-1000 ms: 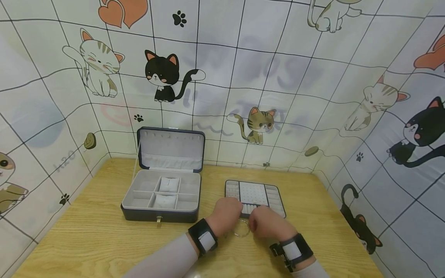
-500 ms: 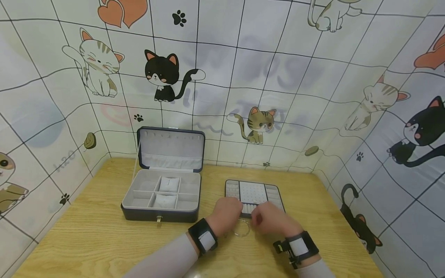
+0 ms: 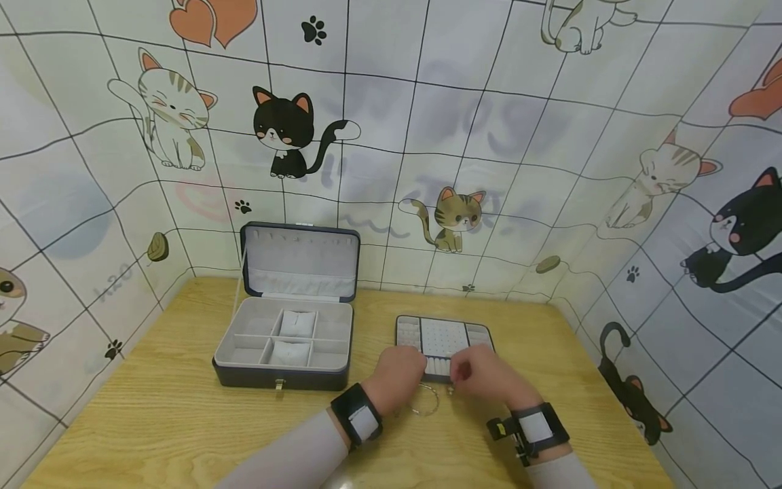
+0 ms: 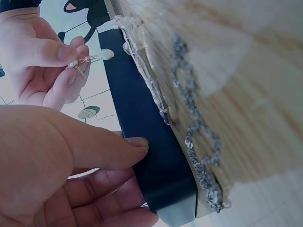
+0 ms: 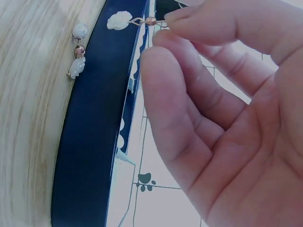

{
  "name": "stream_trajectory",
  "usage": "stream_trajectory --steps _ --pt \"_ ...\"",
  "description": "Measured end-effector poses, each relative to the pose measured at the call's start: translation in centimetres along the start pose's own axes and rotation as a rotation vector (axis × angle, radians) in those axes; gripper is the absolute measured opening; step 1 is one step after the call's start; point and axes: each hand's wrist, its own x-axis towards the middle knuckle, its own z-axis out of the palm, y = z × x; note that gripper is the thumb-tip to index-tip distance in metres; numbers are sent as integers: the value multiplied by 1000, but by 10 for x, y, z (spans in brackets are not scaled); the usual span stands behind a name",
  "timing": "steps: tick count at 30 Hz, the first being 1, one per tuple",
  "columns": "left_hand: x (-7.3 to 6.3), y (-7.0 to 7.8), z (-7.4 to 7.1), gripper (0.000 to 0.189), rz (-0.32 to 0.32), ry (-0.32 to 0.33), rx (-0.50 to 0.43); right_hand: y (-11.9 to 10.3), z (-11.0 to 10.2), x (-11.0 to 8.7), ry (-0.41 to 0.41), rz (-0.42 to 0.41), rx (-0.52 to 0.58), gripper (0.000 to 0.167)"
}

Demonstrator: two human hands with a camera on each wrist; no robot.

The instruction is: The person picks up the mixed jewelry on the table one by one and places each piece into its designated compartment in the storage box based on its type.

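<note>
My left hand (image 3: 397,375) grips the near left edge of a dark blue jewelry tray (image 4: 161,179), its thumb on the outer wall and fingers on the other side. My right hand (image 3: 485,372), at the tray's near right part, pinches a drop earring (image 5: 118,20) by its metal end between thumb and fingertip; a white carved flower hangs from it against the tray wall. A similar earring (image 5: 78,66), with white and copper-coloured beads, lies on the table right beside the tray. Close in front of the tray lie a thin round bracelet (image 3: 425,402) and a silver chain (image 4: 194,123).
An open dark blue jewelry box (image 3: 281,379) stands to the left, its lid raised, with two white cushions (image 3: 297,324) in its middle compartments. A cat-patterned cloth (image 3: 379,136) encloses the wooden table (image 3: 183,421) at the back and sides.
My right hand has moved a little right and away from me over the tray, uncovering more of the table near the bracelet. The left hand stays at the tray's edge.
</note>
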Motion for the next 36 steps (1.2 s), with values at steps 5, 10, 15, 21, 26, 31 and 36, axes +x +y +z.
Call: stream_trajectory --steps 5,10,15,21,26,31,36 --pt "0 0 0 8 -2 -1 2 3 -1 1 23 13 45 23" --pt "0 0 2 8 3 9 -9 5 0 2 65 14 51 24" --pt "0 -1 2 8 6 17 -13 8 -1 2 121 1 65 25" --pt "0 -1 2 8 8 24 -9 11 -1 2 201 61 76 21" --pt "0 -1 2 8 5 34 -3 12 -1 3 305 142 80 19" --pt "0 -2 2 9 6 41 -15 10 -2 2 379 187 80 12" --pt "0 -1 2 9 0 27 -18 8 -4 0 423 227 81 8"
